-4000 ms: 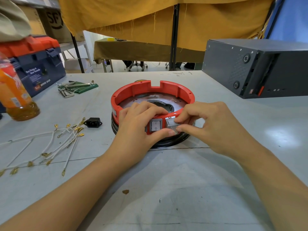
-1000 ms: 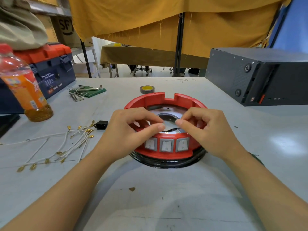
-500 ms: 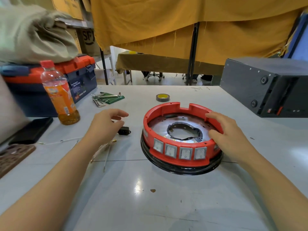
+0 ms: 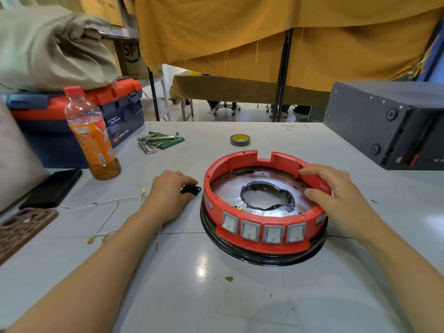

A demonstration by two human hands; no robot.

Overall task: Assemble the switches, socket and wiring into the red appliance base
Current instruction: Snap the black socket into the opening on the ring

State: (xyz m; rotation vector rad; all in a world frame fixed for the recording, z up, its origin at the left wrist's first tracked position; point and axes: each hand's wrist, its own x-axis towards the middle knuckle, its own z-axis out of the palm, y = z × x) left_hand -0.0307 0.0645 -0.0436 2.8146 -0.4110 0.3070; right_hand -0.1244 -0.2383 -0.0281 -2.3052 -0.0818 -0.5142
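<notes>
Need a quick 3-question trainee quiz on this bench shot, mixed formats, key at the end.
1. How many switches sit in the front of the red base?
2. True or false: the black socket is already fitted in the base.
3. The right hand rests on: A) the base rim B) the tape roll C) the bottle

Key: 1) four 2) false, it lies on the table at the left hand 3) A

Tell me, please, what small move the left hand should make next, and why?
Probably close on the black socket and lift it toward the red base. The left hand already rests on it, four switches sit in the front wall, and the right hand steadies the rim.
</notes>
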